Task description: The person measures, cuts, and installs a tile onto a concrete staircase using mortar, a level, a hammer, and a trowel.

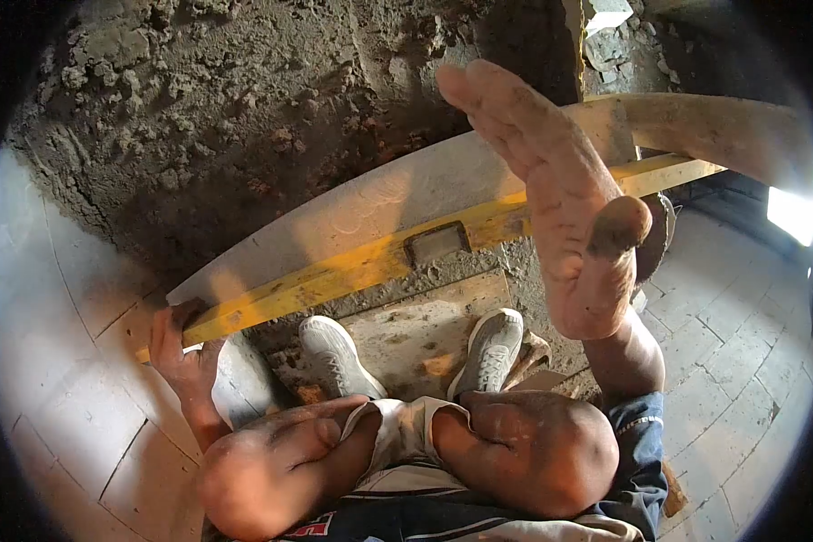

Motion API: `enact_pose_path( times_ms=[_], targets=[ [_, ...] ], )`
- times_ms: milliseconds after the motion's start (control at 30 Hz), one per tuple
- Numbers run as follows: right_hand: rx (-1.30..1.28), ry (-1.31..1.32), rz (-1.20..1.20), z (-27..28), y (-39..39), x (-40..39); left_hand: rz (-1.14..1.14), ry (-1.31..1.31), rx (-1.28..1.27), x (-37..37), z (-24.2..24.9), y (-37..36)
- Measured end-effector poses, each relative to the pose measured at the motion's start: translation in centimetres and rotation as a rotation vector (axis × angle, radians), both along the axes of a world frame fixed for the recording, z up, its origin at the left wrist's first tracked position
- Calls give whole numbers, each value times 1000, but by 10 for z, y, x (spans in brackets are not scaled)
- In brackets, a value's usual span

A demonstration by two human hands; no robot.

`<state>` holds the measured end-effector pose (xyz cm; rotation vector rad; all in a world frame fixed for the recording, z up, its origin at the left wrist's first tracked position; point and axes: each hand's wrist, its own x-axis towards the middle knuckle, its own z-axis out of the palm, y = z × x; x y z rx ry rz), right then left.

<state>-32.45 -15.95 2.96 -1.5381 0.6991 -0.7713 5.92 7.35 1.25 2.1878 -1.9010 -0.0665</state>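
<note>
My left hand [186,350] is at the left end of a long yellow spirit level [334,278], with fingers and thumb around it. The level has a rectangular cut-out and runs slantwise in front of my feet, along a wide grey board [343,212]. My right hand [565,203] is raised above the level's right part, palm showing, fingers stretched out together and thumb apart. It holds nothing, and dark dirt marks the thumb. The hand hides part of the level and board behind it.
Rough wet mortar [217,99] spreads beyond the board. A wooden plank [714,131] extends at the right. My shoes [492,348] stand by a dirty board [406,325]. Paving [732,352] lies at both sides. Rubble [610,50] is at the top right.
</note>
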Motion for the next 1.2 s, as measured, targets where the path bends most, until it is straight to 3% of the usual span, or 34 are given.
enact_pose_path(
  times_ms=[133, 200, 267, 300, 333, 500, 633, 767, 867, 900, 933, 1000, 1067, 1133, 1167, 1200],
  targets=[
    [26, -24, -20, 0, 1, -1, 27, -1, 0, -5, 2, -1],
    [-12, -172, -64, -6, 4, -8, 13, 15, -17, -5, 1, -2],
    [-440, -28, -142, -12, 7, -21, 16, 15, -71, -7, -1, 1],
    [-775, 300, -133, -1, 2, -33, 38, -9, -37, -9, 3, 1],
    [-902, 550, -190, -1, 7, -34, 24, -4, -52, -7, 3, 6],
    [-996, 550, -285, -17, 33, -72, -134, -172, -160, -14, 2, 37],
    [-837, 528, -294, -29, 63, -92, -230, -91, -21, -40, 4, 60],
    [-732, 785, -202, -82, 91, -114, -287, -109, 41, -105, 27, 53],
    [-386, 1021, -77, -104, 113, -126, -348, 306, 135, -143, 37, 36],
    [-555, 933, -126, -111, 117, -131, -188, 310, 195, -117, -18, 72],
    [-554, 941, -138, -118, 120, -132, -26, 313, 256, -92, -75, 109],
    [-515, 883, -274, -127, 127, -131, -53, 329, 333, -100, -85, 109],
    [-483, 939, -257, -135, 136, -139, -92, 344, 409, -103, -98, 108],
    [-344, 888, -348, -139, 155, -147, 3, 450, 486, -100, -110, 118],
    [-342, 891, -358, -139, 166, -151, 112, 495, 642, -100, -107, 119],
    [-335, 870, -504, -138, 181, -158, 105, 491, 641, -99, -111, 119]
  ],
)
